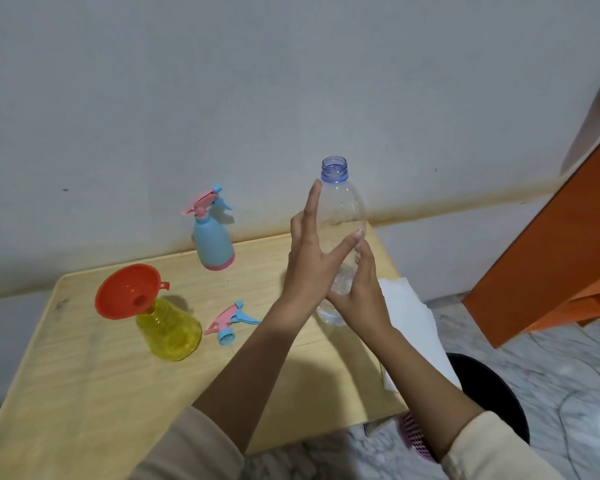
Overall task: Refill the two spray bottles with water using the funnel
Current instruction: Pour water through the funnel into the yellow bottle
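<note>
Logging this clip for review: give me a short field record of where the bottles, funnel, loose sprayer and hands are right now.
yellow bottle: upright on the wooden table, sprayer off
funnel: orange, seated in the yellow bottle's neck, tilted
loose sprayer head: lying on the table beside the yellow bottle
blue bottle: upright near the wall, sprayer on
clear bottle: uncapped, looks nearly empty, between both hands
left hand: fingers spread against the clear bottle
right hand: at its lower part; grip unclear
white paper: at the table's right edge
</note>
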`<act>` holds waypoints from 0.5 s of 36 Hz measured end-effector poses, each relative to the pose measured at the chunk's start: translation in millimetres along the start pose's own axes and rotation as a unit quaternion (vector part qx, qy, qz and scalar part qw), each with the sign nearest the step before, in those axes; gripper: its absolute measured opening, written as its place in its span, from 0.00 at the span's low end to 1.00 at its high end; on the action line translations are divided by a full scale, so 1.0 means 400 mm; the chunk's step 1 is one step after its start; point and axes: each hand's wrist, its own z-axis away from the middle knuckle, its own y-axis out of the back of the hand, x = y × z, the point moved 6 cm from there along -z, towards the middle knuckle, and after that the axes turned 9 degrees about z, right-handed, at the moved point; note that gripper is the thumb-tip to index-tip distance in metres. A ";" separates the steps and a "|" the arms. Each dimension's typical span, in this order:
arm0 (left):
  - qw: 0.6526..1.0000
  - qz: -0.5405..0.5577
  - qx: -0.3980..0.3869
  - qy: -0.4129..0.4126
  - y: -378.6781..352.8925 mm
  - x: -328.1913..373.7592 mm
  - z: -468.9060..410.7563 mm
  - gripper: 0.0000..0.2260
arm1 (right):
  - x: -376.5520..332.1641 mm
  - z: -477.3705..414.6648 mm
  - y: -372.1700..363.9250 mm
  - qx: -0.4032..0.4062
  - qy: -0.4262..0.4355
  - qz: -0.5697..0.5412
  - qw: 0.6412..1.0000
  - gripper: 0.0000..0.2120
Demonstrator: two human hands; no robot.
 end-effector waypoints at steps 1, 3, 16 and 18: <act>1.000 0.002 0.000 0.004 -0.006 -0.007 -0.002 0.36 | 0.008 -0.006 -0.001 -0.002 -0.001 -0.009 1.000 0.49; 1.000 0.004 0.000 0.010 -0.017 -0.021 -0.004 0.37 | 0.024 -0.014 -0.004 -0.006 -0.008 -0.027 1.000 0.48; 1.000 -0.020 -0.012 0.015 -0.044 -0.042 0.018 0.38 | 0.069 -0.002 -0.013 -0.011 -0.014 -0.070 0.997 0.46; 1.000 -0.021 -0.013 0.018 -0.044 -0.041 0.022 0.38 | 0.074 0.004 -0.017 -0.013 -0.007 -0.076 0.997 0.46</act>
